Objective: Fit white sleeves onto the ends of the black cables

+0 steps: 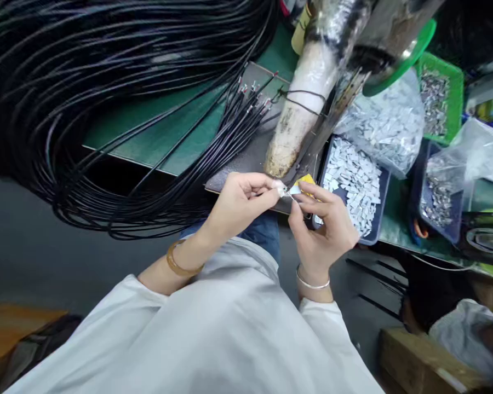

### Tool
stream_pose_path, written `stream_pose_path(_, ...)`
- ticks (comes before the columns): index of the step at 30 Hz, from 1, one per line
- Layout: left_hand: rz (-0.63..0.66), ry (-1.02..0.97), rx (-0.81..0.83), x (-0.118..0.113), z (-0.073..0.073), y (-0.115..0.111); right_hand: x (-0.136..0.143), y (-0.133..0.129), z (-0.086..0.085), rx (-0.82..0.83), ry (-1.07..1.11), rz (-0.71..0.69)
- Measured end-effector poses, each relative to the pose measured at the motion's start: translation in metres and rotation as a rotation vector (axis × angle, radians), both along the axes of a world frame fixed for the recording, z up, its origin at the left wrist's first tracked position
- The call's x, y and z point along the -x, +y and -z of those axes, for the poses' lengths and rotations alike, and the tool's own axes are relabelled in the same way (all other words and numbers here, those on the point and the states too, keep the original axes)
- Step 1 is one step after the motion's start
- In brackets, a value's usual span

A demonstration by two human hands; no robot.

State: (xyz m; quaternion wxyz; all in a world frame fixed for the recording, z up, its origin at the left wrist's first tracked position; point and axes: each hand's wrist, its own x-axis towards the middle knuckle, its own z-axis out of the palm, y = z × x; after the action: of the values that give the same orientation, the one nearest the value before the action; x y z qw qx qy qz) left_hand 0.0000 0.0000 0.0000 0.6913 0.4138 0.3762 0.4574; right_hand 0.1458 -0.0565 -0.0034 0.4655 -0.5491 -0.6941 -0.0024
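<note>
pinching a small metal clip (290,190) between both sets of fingertips, the left hand (238,202) and right hand (326,224) meet at the bench edge, close in for fine work. just beyond, a blue tray (376,219) of like clips sits within easy reach. farther off, black cables (119,109) sprawl over the green mat (168,131).

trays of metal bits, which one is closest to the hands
The dark blue tray right beside the right hand; the second blue tray and green basket sit farther right.
</note>
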Motion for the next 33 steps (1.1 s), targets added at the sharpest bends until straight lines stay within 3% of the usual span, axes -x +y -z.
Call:
stream_pose_path(11, -0.002, 0.154, 0.004, 0.0023, 0.0057, 0.0001, -0.0002, -0.0015, 0.0027, 0.023, -0.128, 0.019)
stream_pose_path(23, -0.014, 0.187, -0.061, 0.0005, 0.0023, -0.002, 0.0023, -0.0016, -0.0041, -0.004, -0.034, 0.012)
stream_pose_path(33, 0.037, 0.271, -0.091, 0.0068, 0.0079, -0.0017, 0.0008, -0.001, 0.0017, 0.055, -0.107, -0.041)
